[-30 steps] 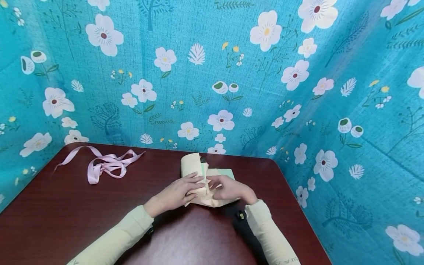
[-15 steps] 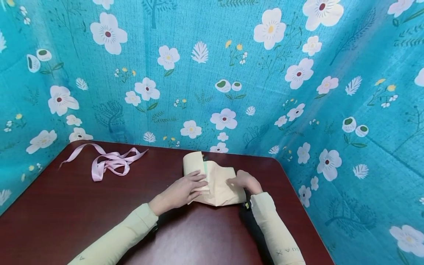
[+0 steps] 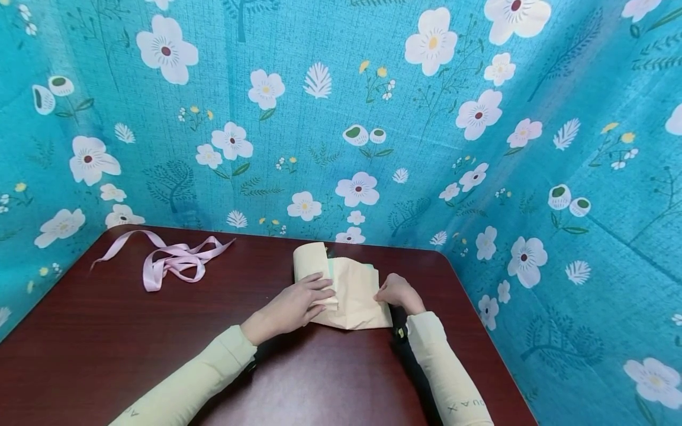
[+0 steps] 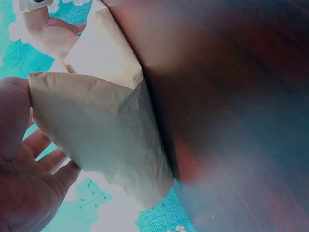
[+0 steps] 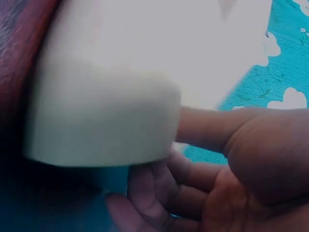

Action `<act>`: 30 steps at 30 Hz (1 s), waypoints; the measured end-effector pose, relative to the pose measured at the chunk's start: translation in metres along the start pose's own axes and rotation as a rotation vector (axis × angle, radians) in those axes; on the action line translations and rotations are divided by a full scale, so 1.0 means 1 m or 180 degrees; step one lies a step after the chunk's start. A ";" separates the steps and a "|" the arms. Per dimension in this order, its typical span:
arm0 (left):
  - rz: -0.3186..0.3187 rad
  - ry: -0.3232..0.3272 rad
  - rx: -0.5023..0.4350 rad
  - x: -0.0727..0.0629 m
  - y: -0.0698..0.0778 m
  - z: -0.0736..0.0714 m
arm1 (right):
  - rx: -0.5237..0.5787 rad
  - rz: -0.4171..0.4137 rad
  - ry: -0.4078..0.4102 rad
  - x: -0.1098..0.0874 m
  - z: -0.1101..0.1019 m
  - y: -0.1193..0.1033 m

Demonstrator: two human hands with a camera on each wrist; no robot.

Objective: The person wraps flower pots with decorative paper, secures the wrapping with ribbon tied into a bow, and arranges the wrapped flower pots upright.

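Observation:
A sheet of cream wrapping paper (image 3: 358, 296) with a pale green reverse lies partly folded on the table, its left part rolled over into a rounded bundle. My left hand (image 3: 298, 300) rests on the folded left part, fingers extended across the flap. Seen from the left wrist, the crumpled fold (image 4: 101, 125) stands beside the thumb and fingers. At the paper's right edge, my right hand (image 3: 401, 292) pinches the sheet. In the right wrist view, the thumb lies along the paper's curled edge (image 5: 106, 116), with the other fingers bent beneath it. What the bundle contains is hidden.
A loose, tangled pink ribbon (image 3: 178, 260) lies at the back left of the dark red-brown table (image 3: 133, 331). Behind the table and along its right side hangs a blue floral cloth (image 3: 319, 154).
My right hand has moved right from beside the left hand to the paper's right edge, which it now pinches; the right part has been spread out flatter. The left hand stays on the fold.

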State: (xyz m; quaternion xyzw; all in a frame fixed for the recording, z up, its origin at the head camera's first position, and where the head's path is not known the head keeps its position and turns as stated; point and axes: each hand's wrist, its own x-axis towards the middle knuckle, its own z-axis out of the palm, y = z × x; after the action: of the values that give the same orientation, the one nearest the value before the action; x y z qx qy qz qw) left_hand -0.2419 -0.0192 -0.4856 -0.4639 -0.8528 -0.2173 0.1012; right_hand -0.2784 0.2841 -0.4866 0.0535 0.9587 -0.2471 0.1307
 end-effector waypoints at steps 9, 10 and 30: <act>0.0136 0.0034 0.0154 0.006 0.003 0.002 | -0.0146 0.0101 0.0215 -0.001 0.009 0.004; 0.0147 0.0031 0.0175 0.007 0.003 0.002 | -0.0114 0.0132 0.0215 -0.002 0.009 0.004; 0.0171 0.0130 0.0376 0.017 0.011 0.007 | 0.0442 -0.0077 -0.0016 -0.003 0.004 0.012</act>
State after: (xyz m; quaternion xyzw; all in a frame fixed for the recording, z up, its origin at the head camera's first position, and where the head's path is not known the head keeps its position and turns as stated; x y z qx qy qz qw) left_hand -0.2420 0.0023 -0.4823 -0.4753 -0.8492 -0.1732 0.1515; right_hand -0.2723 0.2925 -0.4945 0.0503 0.9395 -0.3146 0.1261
